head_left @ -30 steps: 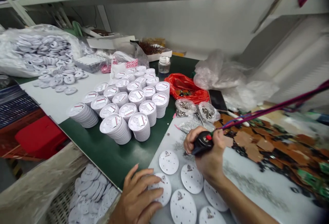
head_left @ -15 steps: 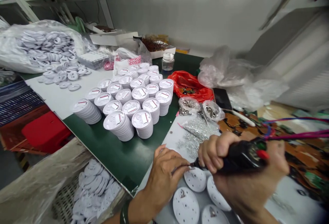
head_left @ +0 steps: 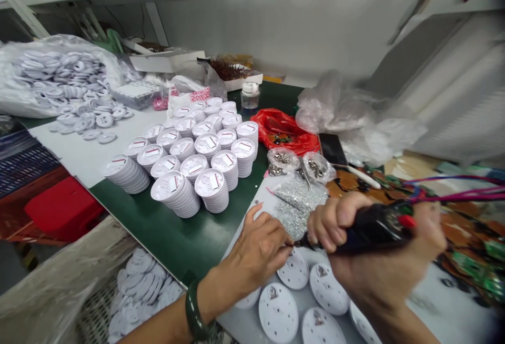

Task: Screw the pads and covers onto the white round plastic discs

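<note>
My right hand [head_left: 384,275] is wrapped round a black electric screwdriver [head_left: 373,228] with a red switch, its tip pointing left. At that tip, the thumb and fingers of my left hand [head_left: 260,246] are pinched together; whatever small thing lies between them is too small to make out. Just below my hands, several white round plastic covers [head_left: 278,315] with small holes lie flat on the grey work surface, some with a metal piece. A heap of small silvery screws [head_left: 294,218] sits right behind my hands.
Stacks of white round cases [head_left: 213,183] stand on the green mat [head_left: 173,244]. Behind are a red plastic bag [head_left: 282,128], small bags of metal parts [head_left: 284,160] and a bottle [head_left: 250,97]. Circuit boards [head_left: 469,265] lie at right. A basket of white discs [head_left: 138,291] is lower left.
The view has shifted slightly, so the stacks sit further left and more of the covers show. My left hand still pinches at the screwdriver tip, and my right hand keeps its grip.
</note>
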`<state>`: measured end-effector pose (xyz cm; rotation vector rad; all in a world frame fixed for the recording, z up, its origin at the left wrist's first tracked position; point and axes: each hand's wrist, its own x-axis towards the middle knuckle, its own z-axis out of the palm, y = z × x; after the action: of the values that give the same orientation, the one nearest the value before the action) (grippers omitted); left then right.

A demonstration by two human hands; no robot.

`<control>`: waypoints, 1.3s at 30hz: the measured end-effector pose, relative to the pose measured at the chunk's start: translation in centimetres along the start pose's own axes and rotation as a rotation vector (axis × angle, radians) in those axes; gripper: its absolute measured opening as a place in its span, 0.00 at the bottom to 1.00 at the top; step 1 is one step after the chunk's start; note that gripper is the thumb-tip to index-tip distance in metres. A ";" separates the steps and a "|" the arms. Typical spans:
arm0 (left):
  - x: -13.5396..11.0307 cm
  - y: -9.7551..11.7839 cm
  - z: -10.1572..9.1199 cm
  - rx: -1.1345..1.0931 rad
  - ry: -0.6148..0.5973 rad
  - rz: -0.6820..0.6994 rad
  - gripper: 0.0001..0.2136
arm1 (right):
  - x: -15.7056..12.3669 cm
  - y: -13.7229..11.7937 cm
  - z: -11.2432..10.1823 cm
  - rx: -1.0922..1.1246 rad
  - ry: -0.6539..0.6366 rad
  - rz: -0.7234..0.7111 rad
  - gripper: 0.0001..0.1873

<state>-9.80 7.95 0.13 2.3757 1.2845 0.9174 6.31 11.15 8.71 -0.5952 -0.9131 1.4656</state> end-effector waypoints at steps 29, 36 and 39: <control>-3.4 3.7 -0.3 -0.277 -0.024 -0.079 0.02 | -4.5 -2.0 -1.1 0.022 -0.168 0.234 0.35; -9.9 2.8 2.1 0.012 0.105 0.106 0.05 | -7.5 0.7 -3.8 0.028 -0.287 0.384 0.37; -11.4 2.5 3.4 0.118 0.175 0.153 0.05 | -8.0 1.8 -3.9 0.001 -0.273 0.345 0.38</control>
<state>-10.49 -2.67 -5.67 2.5623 1.2640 1.1473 9.41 4.12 3.85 -0.5807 -1.0563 1.8915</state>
